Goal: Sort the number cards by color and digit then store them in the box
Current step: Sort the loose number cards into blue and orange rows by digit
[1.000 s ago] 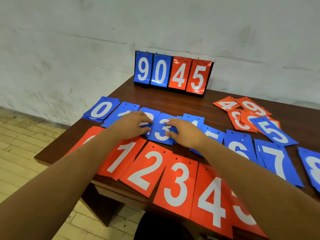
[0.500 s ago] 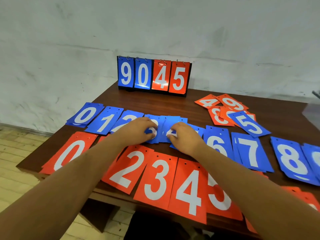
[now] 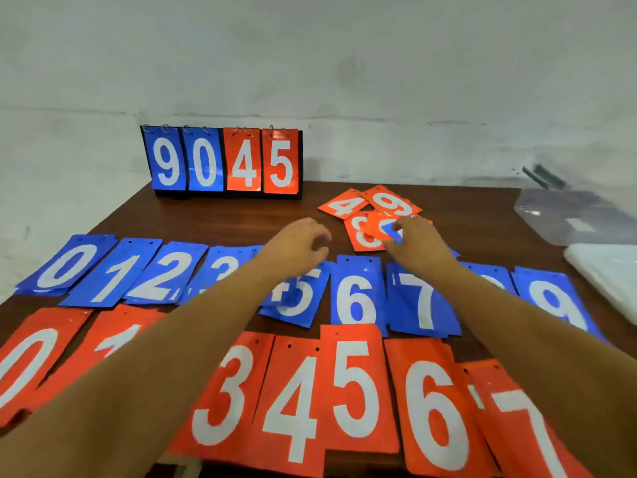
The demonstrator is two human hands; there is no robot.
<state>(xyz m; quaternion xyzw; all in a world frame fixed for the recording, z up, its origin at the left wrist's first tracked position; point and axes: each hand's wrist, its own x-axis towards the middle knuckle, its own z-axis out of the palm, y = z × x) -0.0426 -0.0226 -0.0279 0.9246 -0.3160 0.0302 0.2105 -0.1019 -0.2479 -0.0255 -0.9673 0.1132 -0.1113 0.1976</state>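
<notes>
The right hand (image 3: 418, 248) seems to pinch the blue card (image 3: 392, 232) on the unsorted red pile (image 3: 348, 205), probably for the blue row (image 3: 358, 294); the left hand (image 3: 298, 243) hovers loosely curled, holding nothing.

Bare table (image 3: 224, 219) separates scoreboard (image 3: 224, 160) from blue row (image 3: 356, 294).

Soft, even light; motion blur, wide-angle bending at edges.

A dark brown wooden table (image 3: 220, 215) lies under the left hand (image 3: 296, 243) and the right hand (image 3: 417, 246) and runs on beyond them to a whitish plastered wall (image 3: 379, 63). The wall is scuffed and stained, with a faint horizontal line above the table. The light is soft and even.
</notes>
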